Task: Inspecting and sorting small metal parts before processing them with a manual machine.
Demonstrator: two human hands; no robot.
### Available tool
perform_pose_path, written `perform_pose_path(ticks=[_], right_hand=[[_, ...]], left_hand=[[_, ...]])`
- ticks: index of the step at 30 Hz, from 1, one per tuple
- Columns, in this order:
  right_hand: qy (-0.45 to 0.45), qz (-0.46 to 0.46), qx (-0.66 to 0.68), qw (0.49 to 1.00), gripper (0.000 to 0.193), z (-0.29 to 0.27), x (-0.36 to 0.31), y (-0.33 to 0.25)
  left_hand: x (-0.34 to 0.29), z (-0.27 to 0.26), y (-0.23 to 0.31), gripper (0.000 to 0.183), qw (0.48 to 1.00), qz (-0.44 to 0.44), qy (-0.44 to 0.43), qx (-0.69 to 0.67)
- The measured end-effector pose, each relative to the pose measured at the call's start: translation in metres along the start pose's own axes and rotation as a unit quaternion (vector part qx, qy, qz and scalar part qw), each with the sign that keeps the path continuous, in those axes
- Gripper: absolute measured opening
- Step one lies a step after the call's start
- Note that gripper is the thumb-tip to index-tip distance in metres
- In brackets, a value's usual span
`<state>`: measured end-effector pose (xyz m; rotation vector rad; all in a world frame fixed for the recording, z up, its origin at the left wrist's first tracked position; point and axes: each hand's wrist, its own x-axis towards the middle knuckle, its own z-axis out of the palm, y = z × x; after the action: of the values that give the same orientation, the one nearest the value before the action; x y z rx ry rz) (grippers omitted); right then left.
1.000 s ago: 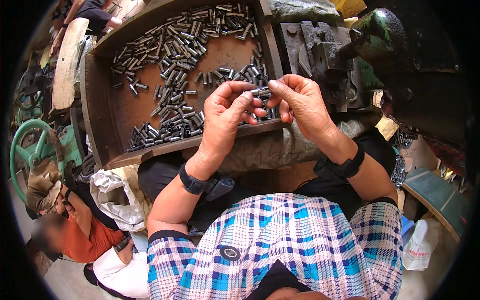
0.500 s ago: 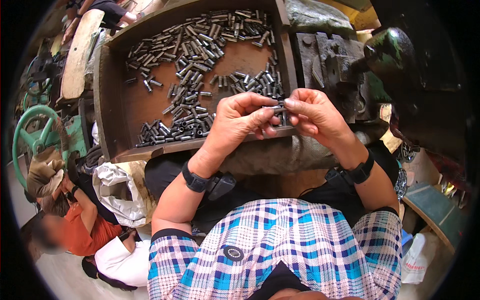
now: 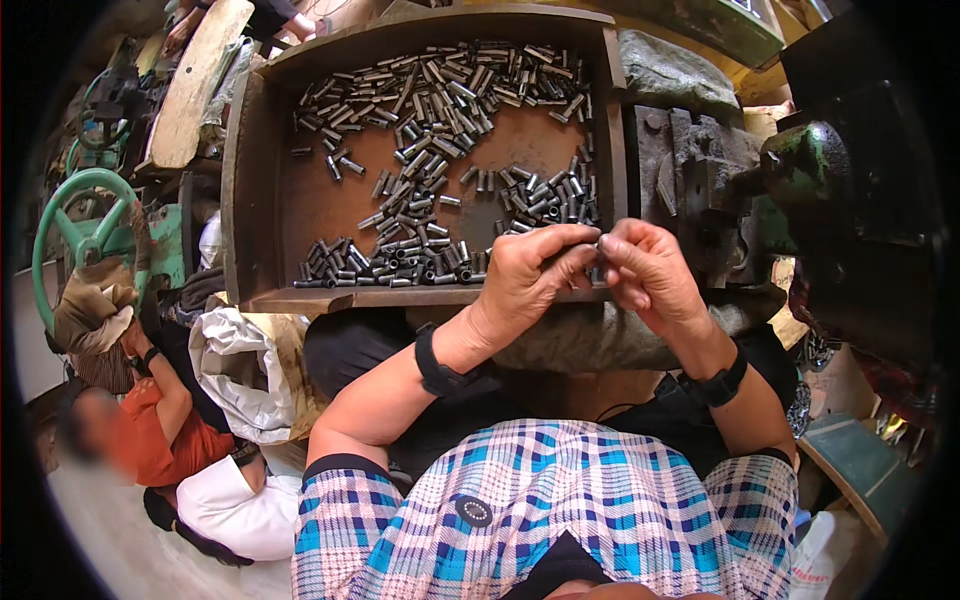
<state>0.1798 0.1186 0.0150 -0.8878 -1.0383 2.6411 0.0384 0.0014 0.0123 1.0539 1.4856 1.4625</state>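
Note:
My left hand and my right hand meet over the front right corner of a wooden tray. Thumbs and forefingers of both are pinched on one small metal tube, of which only a dark bit shows between the fingertips. Fingers hide the rest. Behind and left of my hands, many short grey metal tubes lie loose in the tray, heaped along the back, down the middle and at the front. A smaller heap of tubes lies just beyond my fingers.
A dark, greasy machine block and a green-black machine head stand right of the tray. Grey cloth lies below its front edge. At left are a green handwheel, a white sack and another person in orange.
The whole view has shifted, so tray and hands appear lower and further right. The tube, plainly seen between my fingers before, is now mostly covered by them.

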Motion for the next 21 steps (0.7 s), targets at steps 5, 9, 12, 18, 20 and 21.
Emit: perform_pose_path(ticks=[5,9,12,18,20,21], right_hand=[[-0.139,0.083,-0.077,0.984,0.016,0.000,-0.005,-0.015],[-0.145,0.088,-0.168,0.971,0.021,0.003,-0.003,-0.017],[-0.034,0.008,-0.329,0.944,0.024,0.018,-0.005,-0.021],[0.230,-0.307,-0.797,0.467,0.020,-0.001,0.008,-0.023],[0.231,-0.245,-0.860,0.384,0.020,-0.014,0.009,-0.017],[0.227,-0.246,-0.860,0.386,0.020,-0.014,0.009,-0.016]], left_hand=[[0.005,-0.024,0.015,0.027,0.925,-0.221,-0.209,-0.227],[0.007,-0.031,0.030,0.045,0.903,-0.235,-0.286,-0.217],[0.003,-0.027,0.025,0.042,0.964,-0.138,-0.225,-0.041],[0.007,-0.061,-0.007,0.033,0.953,-0.190,0.012,-0.234],[0.013,-0.070,-0.002,0.028,0.945,-0.179,0.062,-0.265],[0.012,-0.075,0.001,0.027,0.937,-0.193,0.099,-0.275]])
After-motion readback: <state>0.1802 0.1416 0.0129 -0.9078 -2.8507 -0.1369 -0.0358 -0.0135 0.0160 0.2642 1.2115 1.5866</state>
